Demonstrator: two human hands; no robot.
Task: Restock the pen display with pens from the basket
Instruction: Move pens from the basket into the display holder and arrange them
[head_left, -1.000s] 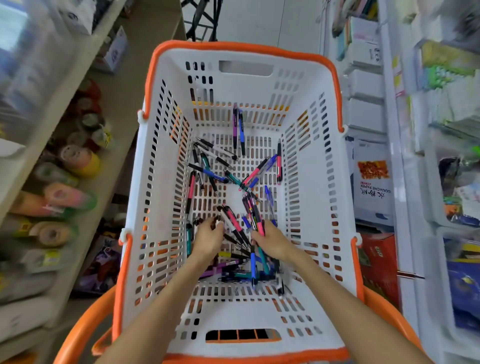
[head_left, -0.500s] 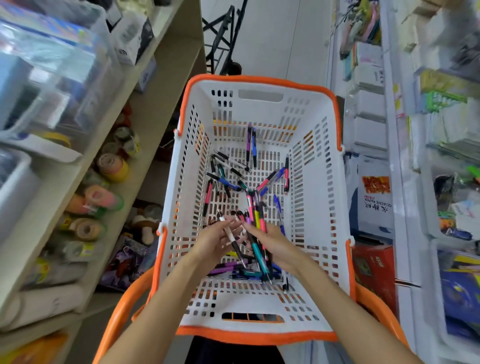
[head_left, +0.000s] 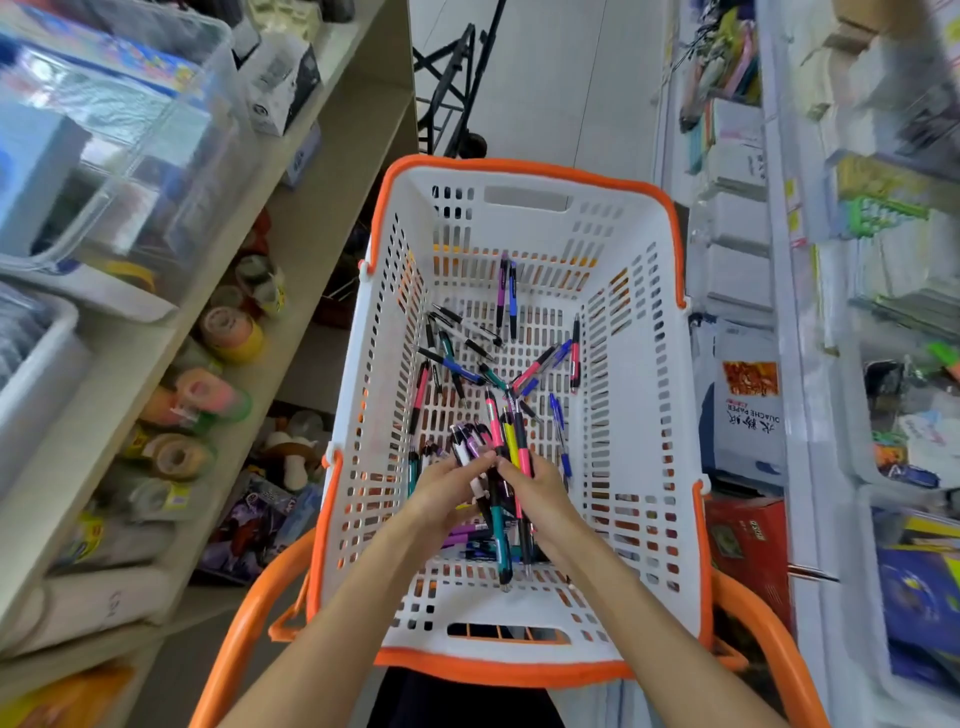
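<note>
Clearly light, stiff and slick, the pens (head_left: 501, 467) at lower centre sit bunched mid-barrel between left hand (head_left: 449, 486) and right hand (head_left: 535, 488), both gripping, above the basket (head_left: 644, 415).

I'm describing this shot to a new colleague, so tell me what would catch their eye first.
First, the white basket with an orange rim filling the middle of the view, loose pens scattered across its floor. Near its closer end, the left hand and right hand together grip a bundle of colourful pens. To the left, tape rolls sit on a shelf.
</note>
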